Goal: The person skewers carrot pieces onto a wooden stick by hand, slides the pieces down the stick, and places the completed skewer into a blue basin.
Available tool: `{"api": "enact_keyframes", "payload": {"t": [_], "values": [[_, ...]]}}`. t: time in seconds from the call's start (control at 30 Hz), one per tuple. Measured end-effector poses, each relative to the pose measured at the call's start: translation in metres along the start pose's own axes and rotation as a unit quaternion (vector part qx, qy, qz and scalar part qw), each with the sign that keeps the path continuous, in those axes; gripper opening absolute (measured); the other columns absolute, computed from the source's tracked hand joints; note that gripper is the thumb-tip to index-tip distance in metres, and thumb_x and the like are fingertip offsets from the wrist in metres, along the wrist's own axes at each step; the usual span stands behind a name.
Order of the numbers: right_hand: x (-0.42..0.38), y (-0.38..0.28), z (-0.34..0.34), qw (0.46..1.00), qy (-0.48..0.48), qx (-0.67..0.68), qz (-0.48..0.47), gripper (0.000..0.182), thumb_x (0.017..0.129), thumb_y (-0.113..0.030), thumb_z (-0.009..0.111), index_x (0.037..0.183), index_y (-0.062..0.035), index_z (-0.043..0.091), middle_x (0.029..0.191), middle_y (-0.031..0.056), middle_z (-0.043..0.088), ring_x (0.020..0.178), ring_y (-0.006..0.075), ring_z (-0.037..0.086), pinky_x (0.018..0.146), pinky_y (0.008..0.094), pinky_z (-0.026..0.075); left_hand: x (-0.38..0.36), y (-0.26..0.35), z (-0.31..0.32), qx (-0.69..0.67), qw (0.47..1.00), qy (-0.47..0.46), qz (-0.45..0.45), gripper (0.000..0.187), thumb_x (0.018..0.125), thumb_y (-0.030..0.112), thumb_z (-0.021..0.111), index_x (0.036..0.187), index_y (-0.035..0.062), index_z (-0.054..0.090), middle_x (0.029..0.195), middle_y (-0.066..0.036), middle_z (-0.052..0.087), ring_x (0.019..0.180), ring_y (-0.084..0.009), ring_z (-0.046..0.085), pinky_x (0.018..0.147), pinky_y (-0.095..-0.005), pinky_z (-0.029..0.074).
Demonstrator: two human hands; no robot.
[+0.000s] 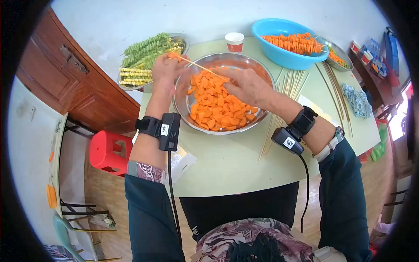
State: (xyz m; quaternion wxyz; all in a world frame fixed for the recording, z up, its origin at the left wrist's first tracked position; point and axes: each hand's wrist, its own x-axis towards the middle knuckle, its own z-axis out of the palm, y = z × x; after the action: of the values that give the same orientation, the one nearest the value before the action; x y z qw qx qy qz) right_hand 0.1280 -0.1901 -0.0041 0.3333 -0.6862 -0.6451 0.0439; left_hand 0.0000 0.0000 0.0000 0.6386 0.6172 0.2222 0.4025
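Note:
A wide steel bowl [180,111] holds many orange carrot pieces [216,107]. Over its left rim, my left hand [166,70] is closed round an orange piece [174,56] at the upper end of a thin wooden skewer [198,66]. The skewer slants down to the right across the bowl. Its other end meets the closed fingers of my right hand [248,87], above the bowl's right half. Whether those fingers also hold a carrot piece is hidden.
Behind left is a tray of green and yellow skewers [146,52]. A paper cup [235,42] and a blue basin [270,52] of carrot skewers stand at the back. Loose skewers [288,87] and crumpled plastic [357,101] lie right. A red stool [102,150] stands left.

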Motion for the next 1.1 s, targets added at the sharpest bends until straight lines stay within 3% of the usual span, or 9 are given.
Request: {"api": "enact_keyframes", "payload": {"t": [0.2,0.27,0.3,0.37,0.7,0.77,1.0,1.1], "values": [[0.001,0.004,0.006,1.0,-0.001,-0.004,0.017,0.041,0.082,-0.014,0.048,0.123,-0.013,0.048,0.091,0.02,0.061,0.081,0.0341,0.059,0.073,0.0431,0.048,-0.001,0.005,0.001,0.023,1.0,-0.001,0.003,0.026,0.088,0.005,0.045,0.111,-0.0067,0.04,0.105,-0.022,0.055,0.096,-0.0271,0.06,0.071,-0.0293,0.056],[0.001,0.009,0.01,0.999,0.04,-0.005,-0.035,0.042,0.081,-0.01,0.051,0.122,-0.0098,0.049,0.065,0.0164,0.058,0.056,0.0255,0.058,0.057,0.0345,0.047,-0.002,0.006,0.002,0.019,1.0,0.004,-0.003,0.024,0.088,0.004,0.045,0.11,-0.0058,0.041,0.104,-0.022,0.055,0.094,-0.0262,0.06,0.071,-0.0288,0.056],[0.001,0.006,0.007,0.998,0.042,-0.006,-0.036,0.042,0.081,-0.01,0.051,0.122,-0.0098,0.049,0.065,0.0164,0.058,0.056,0.0255,0.058,0.057,0.0345,0.047,-0.002,0.006,0.001,0.02,1.0,0.003,-0.001,0.024,0.088,0.004,0.045,0.11,-0.0058,0.041,0.104,-0.022,0.055,0.094,-0.0262,0.06,0.071,-0.0288,0.056],[0.001,-0.001,0.002,0.999,-0.024,0.006,0.04,0.041,0.082,-0.015,0.048,0.124,-0.0149,0.048,0.087,0.0192,0.061,0.079,0.0339,0.06,0.07,0.0442,0.048,-0.001,0.005,0.001,0.018,1.0,0.001,0.002,0.022,0.088,0.005,0.046,0.108,-0.0049,0.043,0.102,-0.021,0.057,0.094,-0.0256,0.06,0.071,-0.0291,0.056],[0.002,0.008,0.01,1.0,-0.001,0.003,0.008,0.042,0.082,-0.015,0.049,0.125,-0.0166,0.048,0.076,0.0191,0.061,0.072,0.0339,0.06,0.064,0.0452,0.049,0.005,-0.006,-0.008,0.036,0.997,0.049,0.041,0.019,0.083,0.002,0.056,0.1,-0.0056,0.053,0.098,-0.015,0.06,0.085,-0.0203,0.061,0.069,-0.0273,0.055],[0.002,0.007,0.01,1.0,0.006,-0.008,0.0,0.041,0.081,-0.009,0.052,0.122,-0.0111,0.05,0.072,0.0187,0.059,0.064,0.0295,0.058,0.062,0.0375,0.047,0.007,-0.008,-0.009,0.054,0.996,0.059,0.045,0.02,0.08,0.002,0.06,0.099,-0.0051,0.058,0.094,-0.011,0.061,0.08,-0.017,0.061,0.067,-0.0258,0.055],[0.0,0.004,0.008,1.0,0.005,-0.006,0.008,0.041,0.082,-0.011,0.054,0.122,-0.0114,0.05,0.067,0.0173,0.058,0.06,0.0285,0.058,0.06,0.0375,0.047,0.006,-0.004,-0.008,0.097,0.988,0.106,0.05,0.021,0.08,0.002,0.061,0.1,-0.0031,0.061,0.09,-0.008,0.063,0.076,-0.0135,0.06,0.061,-0.023,0.053],[0.0,0.0,0.006,1.0,0.001,-0.001,0.023,0.041,0.082,-0.011,0.054,0.123,-0.0112,0.05,0.067,0.0172,0.058,0.059,0.0263,0.058,0.059,0.036,0.047,0.009,-0.008,-0.013,0.042,0.993,0.092,0.063,0.021,0.081,0.002,0.061,0.101,-0.0038,0.059,0.089,-0.009,0.062,0.076,-0.0142,0.061,0.061,-0.0231,0.053]]}}
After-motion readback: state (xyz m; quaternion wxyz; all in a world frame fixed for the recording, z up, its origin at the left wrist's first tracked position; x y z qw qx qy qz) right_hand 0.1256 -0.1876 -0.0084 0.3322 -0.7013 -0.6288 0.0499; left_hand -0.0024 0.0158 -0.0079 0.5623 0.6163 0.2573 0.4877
